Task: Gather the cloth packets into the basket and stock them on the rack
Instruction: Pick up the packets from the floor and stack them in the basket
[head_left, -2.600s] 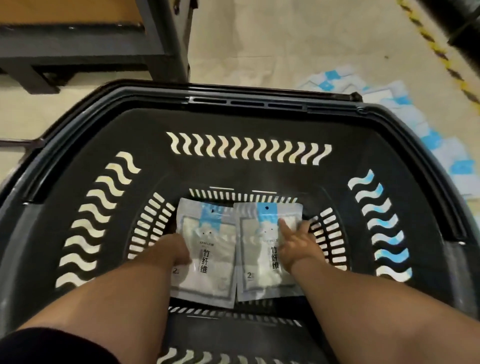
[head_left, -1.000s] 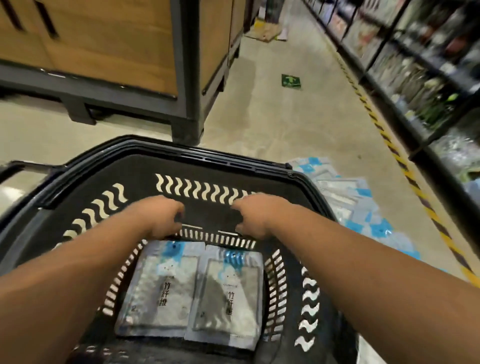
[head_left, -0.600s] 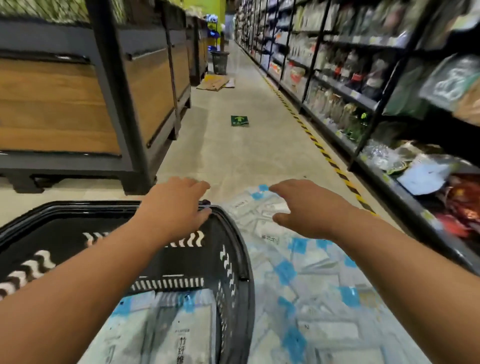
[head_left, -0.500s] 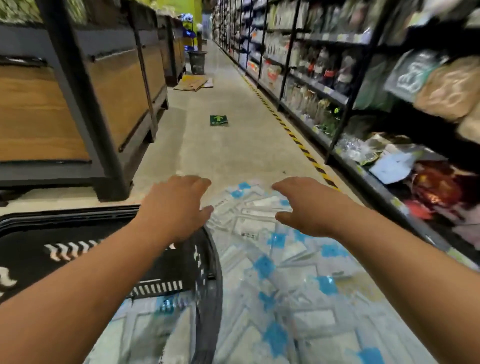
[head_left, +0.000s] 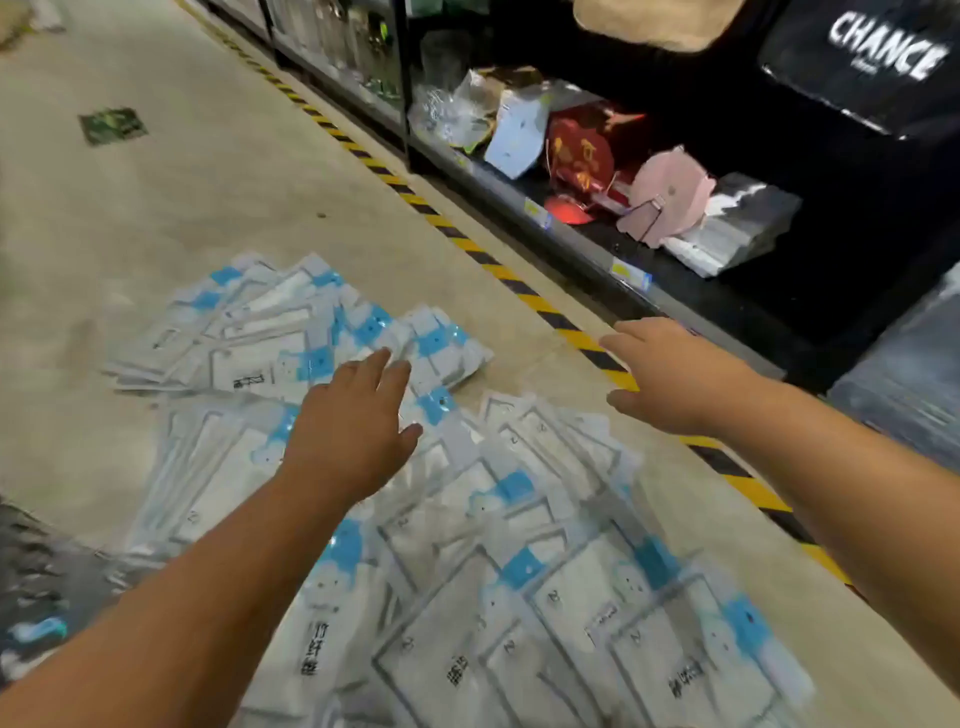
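Observation:
Several white cloth packets with blue tabs lie spread over the floor in a near heap (head_left: 519, 587) and a farther heap (head_left: 291, 332). My left hand (head_left: 353, 421) hovers open, palm down, over the gap between the two heaps, holding nothing. My right hand (head_left: 670, 379) is open too, stretched out above the floor's yellow-black stripe to the right of the packets. A blurred dark edge of the basket (head_left: 36, 582) shows at the lower left, with a packet inside it.
A dark store rack (head_left: 597, 244) runs along the right, its bottom shelf holding bagged goods, a red item and a pink item. A yellow-black hazard stripe (head_left: 519, 291) borders it. Bare concrete floor lies to the left, with a green floor sticker (head_left: 111, 124).
My hands left the two packets in the basket and rose out of it. The view swung right, away from the basket, onto the packets on the floor, with both hands reaching over them.

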